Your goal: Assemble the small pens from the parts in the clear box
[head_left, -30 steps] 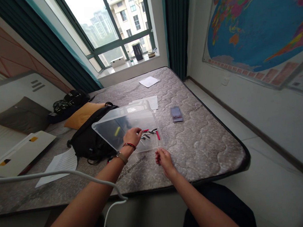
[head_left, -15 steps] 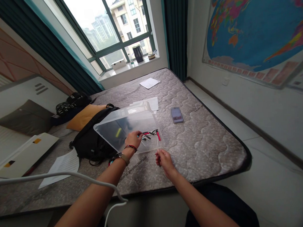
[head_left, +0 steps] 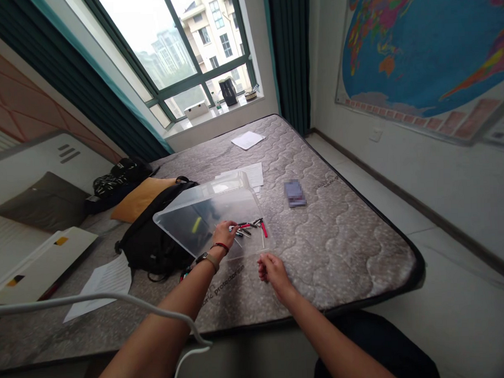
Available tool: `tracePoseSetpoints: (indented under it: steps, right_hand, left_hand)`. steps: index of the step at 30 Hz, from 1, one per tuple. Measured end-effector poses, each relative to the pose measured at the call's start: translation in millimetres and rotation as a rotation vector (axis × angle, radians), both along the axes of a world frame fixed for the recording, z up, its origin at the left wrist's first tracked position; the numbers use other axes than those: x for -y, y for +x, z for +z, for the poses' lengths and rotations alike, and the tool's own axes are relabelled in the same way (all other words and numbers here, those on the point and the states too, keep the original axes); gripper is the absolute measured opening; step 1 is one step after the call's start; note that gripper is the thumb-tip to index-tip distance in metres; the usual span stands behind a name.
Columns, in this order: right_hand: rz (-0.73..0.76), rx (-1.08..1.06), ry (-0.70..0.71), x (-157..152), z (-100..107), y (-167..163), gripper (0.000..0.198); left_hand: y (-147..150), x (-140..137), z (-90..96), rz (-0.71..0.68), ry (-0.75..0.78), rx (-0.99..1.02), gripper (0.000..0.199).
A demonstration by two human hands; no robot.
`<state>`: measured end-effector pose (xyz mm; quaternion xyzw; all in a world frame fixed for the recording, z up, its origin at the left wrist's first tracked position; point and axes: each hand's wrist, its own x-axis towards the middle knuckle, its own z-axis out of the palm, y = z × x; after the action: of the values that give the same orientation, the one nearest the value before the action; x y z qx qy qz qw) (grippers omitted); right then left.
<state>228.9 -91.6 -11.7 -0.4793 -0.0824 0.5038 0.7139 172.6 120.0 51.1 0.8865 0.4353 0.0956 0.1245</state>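
Observation:
A clear plastic box (head_left: 182,208) lies on the mattress with its open side toward me. Several pens (head_left: 246,232), black, silver and red, are gathered loosely on its lower right part, with a red pen (head_left: 264,228) at the right end. My left hand (head_left: 225,233) reaches into the box, its fingers pinched on what looks like a pen at the left of the heap. At the front right corner of the box, my right hand (head_left: 273,272) is closed with curled fingers; whatever it may hold is hidden.
A black backpack (head_left: 150,245) lies left of the box, with a yellow cushion (head_left: 140,198) behind it. Printed sheets (head_left: 254,175) and a blurred bluish item (head_left: 294,193) lie on the mattress (head_left: 341,252). A white cable (head_left: 136,304) crosses the front left, over my left forearm.
My left hand has shifted slightly right among the pens, its fingers still pinched. My right hand stays closed by the box corner. The whole view has tilted a little.

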Motion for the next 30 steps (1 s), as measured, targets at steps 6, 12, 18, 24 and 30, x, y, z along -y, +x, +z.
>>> tracePoseSetpoints:
  steps: [6,12,18,24,30]
  right_hand:
    - [0.031,0.002,-0.003,-2.5,-1.0,0.4,0.04]
    - [0.055,0.074,-0.009,-2.8,-5.5,0.6,0.039]
    - [0.171,0.686,-0.014,8.0,-3.6,-13.8,0.033]
    - [0.178,1.23,0.01,19.0,-0.6,-27.6,0.031]
    - [0.118,1.324,-0.071,18.2,-6.4,-32.2,0.032]
  left_hand:
    - [-7.2,5.1,-1.6,0.003,-0.065,0.1,0.035]
    - [-99.5,54.0,-2.9,-0.392,-0.004,0.029,0.024]
    - [-208.6,78.6,-5.3,-0.189,0.015,-0.02,0.02]
    - [-254.3,63.5,-1.6,0.322,-0.156,-0.239,0.017]
    - [-245.5,58.8,-2.8,0.375,-0.165,-0.347,0.031]
